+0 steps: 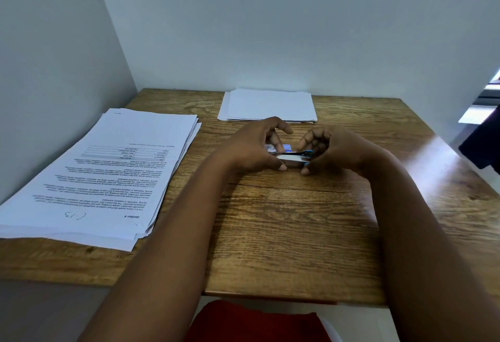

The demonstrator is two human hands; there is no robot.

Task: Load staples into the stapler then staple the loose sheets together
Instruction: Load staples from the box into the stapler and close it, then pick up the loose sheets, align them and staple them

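Wood-grain desk [284,220] carries everything here, and the stapler [293,158] at its middle is the landmark. It is a small metal one with blue trim, lying low on the desk, its long side across the view, held between both hands. The left hand [251,149] pinches its left end, thumb on the near side and fingers curled over the far side; the right hand [328,151] closes on the right end the same way, thumb near, fingers arched above. So each grip is closed on the stapler. A little box [273,148], pale with blue print, sits just behind the stapler, partly hidden by the left fingers; it is likely the staple box, though too blurred to be sure.

Left of the stapler lies a thick printed stack [108,176]; beyond it, against the wall, a blank stack [267,105].

The step appears to be the loading. The bright strip along the top suggests the channel is exposed, though I cannot tell how far the lid is open. To do it well: keep the base pressed flat with one hand, swing the lid fully back with the other, seat the staple strip legs-down in the channel, then close until it clicks. Keep fingertips clear of the front end.
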